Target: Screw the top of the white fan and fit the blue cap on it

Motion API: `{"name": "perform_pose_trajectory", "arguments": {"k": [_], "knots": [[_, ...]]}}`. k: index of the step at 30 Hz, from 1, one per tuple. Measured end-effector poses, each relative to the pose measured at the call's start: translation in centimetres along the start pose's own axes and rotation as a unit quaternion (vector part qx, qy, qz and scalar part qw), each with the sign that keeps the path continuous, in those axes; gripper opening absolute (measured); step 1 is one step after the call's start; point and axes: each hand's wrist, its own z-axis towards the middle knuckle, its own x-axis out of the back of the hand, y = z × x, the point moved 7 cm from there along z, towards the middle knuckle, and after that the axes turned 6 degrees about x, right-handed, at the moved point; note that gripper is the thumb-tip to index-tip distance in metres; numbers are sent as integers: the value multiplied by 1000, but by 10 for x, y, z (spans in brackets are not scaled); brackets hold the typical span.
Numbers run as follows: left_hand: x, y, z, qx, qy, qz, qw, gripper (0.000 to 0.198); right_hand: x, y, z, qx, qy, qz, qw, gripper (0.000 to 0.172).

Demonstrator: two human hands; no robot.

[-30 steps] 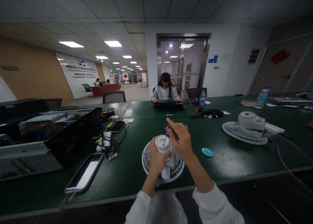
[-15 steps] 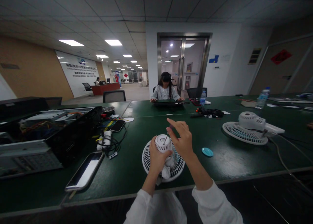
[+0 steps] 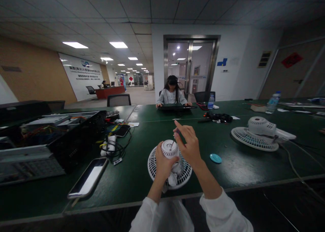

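Note:
A white fan point(image 3: 169, 148) lies grille-down near the table's front edge, its round motor housing facing up. My left hand point(image 3: 163, 164) is wrapped around the side of that housing. Above it, my right hand point(image 3: 188, 142) holds a screwdriver point(image 3: 172, 144) by its handle, mostly hidden behind the fingers. The thin shaft slants down to the top of the housing; its tip is too small to make out. A blue round cap point(image 3: 215, 158) rests on the table to the right of the fan.
At left stand an opened computer case point(image 3: 76, 137), a smartphone point(image 3: 88, 178) and tangled cables point(image 3: 118, 151). A second white fan point(image 3: 256, 135) lies at right, its cord trailing over the front edge. Across the table point(image 3: 142, 134) a person point(image 3: 172, 93) sits with both hands at a black device.
My right hand's fingers have shifted slightly on the screwdriver handle. My left hand keeps its hold on the fan, which stays in place.

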Motion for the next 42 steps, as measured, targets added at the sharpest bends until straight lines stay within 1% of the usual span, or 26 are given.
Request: {"name": "perform_pose_trajectory", "arguments": {"k": [3, 9, 14, 19, 22, 25, 27, 31, 34, 38, 42], "knots": [[0, 0, 0, 7, -6, 7, 1000, 74, -2, -1, -1, 4, -9, 21, 1000, 42], [0, 0, 0, 3, 0, 0, 1000, 73, -1, -2, -2, 3, 13, -13, 1000, 34], [-1, 1, 0, 2, -3, -3, 1000, 72, -1, -5, 1, 8, -11, 13, 1000, 38], [0, 2, -1, 6, -8, 2, 1000, 71, 1, -1, 1, -12, 3, -18, 1000, 28], [0, 1, 0, 5, -4, 1, 1000, 71, 0, 3, -1, -30, -4, -6, 1000, 34], [0, 0, 0, -1, -2, -1, 1000, 71, -1, 4, -2, -27, -16, 18, 999, 39], [0, -1, 0, -4, -2, -2, 1000, 71, 1, 3, -2, -17, -5, 9, 1000, 36], [0, -1, 1, -3, 0, -4, 1000, 71, 6, -1, -3, 9, 37, -38, 999, 24], [0, -3, 1, -1, -1, -5, 1000, 72, 6, -2, -5, 15, 52, -65, 996, 16], [-1, -3, 1, 3, -5, 3, 1000, 72, 7, 6, -7, -11, 55, -94, 994, 13], [-1, -1, 1, 11, -10, 18, 1000, 71, 10, 24, -12, -81, 54, -105, 990, 16]]}}
